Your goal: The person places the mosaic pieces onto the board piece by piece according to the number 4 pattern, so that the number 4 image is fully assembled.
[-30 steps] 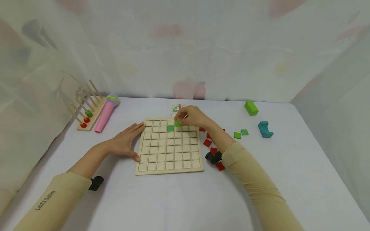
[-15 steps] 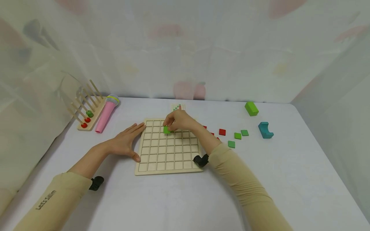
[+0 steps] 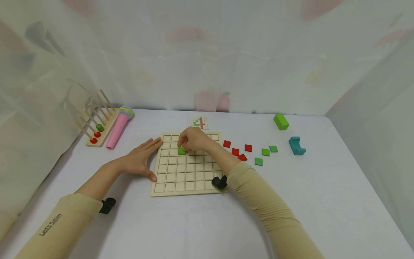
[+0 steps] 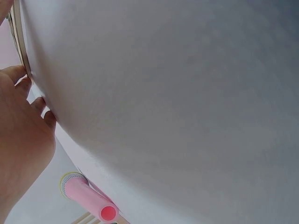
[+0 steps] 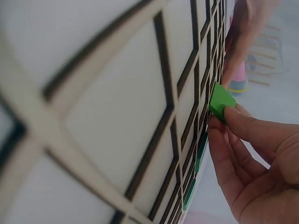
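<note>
A square wooden grid board (image 3: 191, 176) lies flat on the white table. My right hand (image 3: 195, 139) pinches a light green square tile (image 3: 182, 150) between thumb and fingers over the board's upper left part. In the right wrist view that green tile (image 5: 221, 100) stands tilted against the grid. Two darker green tiles (image 5: 202, 151) (image 5: 189, 195) sit in cells beyond it, hidden behind the hand in the head view. My left hand (image 3: 139, 158) rests along the board's left edge, fingers extended and thumb spread apart.
Right of the board lie several red tiles (image 3: 248, 148) and green tiles (image 3: 266, 152). A pattern card (image 3: 199, 122) lies behind it. Farther right are a green block (image 3: 281, 121) and a teal curved block (image 3: 296, 145). A pink microphone (image 3: 118, 129) and a peg rack (image 3: 105, 131) stand left.
Over the board, my right hand has moved left and slightly nearer, with a green tile at its fingertips. The red tiles its forearm covered show more now. My left hand has stayed put.
</note>
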A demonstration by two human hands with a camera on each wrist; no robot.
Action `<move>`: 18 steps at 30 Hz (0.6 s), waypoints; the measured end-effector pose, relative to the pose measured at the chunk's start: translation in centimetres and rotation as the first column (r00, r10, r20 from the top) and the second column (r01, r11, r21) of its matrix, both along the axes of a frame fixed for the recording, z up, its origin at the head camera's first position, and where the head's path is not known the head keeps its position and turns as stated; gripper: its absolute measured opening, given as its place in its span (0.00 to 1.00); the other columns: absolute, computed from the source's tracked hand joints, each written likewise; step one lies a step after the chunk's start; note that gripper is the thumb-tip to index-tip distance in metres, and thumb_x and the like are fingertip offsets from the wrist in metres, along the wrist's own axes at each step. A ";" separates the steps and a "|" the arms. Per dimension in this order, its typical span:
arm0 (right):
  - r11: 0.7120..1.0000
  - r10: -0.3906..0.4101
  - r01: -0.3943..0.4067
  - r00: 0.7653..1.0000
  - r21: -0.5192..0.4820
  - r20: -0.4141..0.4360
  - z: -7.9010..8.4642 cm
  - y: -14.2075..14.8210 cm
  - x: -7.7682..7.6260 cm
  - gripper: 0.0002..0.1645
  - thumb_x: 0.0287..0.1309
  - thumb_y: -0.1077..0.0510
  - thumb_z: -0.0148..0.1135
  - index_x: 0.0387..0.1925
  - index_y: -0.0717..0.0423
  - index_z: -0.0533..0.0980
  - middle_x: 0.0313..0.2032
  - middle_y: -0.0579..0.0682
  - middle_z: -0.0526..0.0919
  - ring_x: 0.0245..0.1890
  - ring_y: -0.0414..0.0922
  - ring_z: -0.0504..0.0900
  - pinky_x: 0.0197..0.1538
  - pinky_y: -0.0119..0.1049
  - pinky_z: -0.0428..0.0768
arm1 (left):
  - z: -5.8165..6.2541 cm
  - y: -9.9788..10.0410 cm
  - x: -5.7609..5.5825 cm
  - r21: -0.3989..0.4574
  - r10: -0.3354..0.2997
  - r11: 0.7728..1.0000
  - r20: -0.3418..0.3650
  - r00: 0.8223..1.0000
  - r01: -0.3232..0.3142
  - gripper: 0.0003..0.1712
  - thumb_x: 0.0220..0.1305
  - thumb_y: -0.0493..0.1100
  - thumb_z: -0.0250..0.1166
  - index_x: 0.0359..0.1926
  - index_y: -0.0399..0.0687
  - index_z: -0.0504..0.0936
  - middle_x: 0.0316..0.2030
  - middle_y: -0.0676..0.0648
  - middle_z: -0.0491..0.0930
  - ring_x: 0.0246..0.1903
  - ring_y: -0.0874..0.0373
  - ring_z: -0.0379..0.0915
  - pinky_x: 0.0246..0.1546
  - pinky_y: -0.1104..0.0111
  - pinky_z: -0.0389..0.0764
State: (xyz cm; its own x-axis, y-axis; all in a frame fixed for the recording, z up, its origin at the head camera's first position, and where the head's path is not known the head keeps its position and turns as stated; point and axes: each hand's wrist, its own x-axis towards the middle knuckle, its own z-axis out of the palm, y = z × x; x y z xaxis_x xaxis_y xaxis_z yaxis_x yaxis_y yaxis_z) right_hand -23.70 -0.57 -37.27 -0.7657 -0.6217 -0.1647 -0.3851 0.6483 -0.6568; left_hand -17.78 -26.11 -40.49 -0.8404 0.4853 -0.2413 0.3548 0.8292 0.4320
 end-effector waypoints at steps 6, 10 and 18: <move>1.000 -0.001 0.001 1.000 0.019 -0.007 0.2 0.0 0.3 0.06 0.55 0.65 0.68 0.35 0.54 0.84 0.33 0.48 0.86 0.34 0.40 0.78 0.37 0.29 0.74 | -0.1 0.0 0.0 0.006 0.001 1.000 -0.002 1.000 -0.001 0.82 0.29 0.69 0.80 0.79 0.44 0.43 0.80 0.40 0.38 0.78 0.31 0.32 0.66 0.26 0.48; 1.000 0.008 -0.007 1.000 0.030 -0.025 0.1 0.1 0.4 0.06 0.55 0.65 0.69 0.36 0.55 0.85 0.32 0.48 0.85 0.33 0.40 0.78 0.38 0.29 0.73 | 0.0 0.0 0.0 0.007 0.000 1.000 -0.001 1.000 0.000 0.83 0.29 0.69 0.80 0.79 0.43 0.43 0.80 0.40 0.39 0.78 0.31 0.32 0.66 0.27 0.48; 0.998 0.017 -0.015 0.999 0.057 -0.032 0.1 0.2 0.6 0.10 0.54 0.64 0.71 0.40 0.56 0.85 0.38 0.50 0.87 0.39 0.41 0.80 0.43 0.29 0.76 | 0.0 0.0 0.0 0.006 0.002 1.000 0.000 1.000 -0.002 0.83 0.29 0.69 0.81 0.79 0.44 0.43 0.80 0.40 0.39 0.78 0.31 0.32 0.66 0.27 0.47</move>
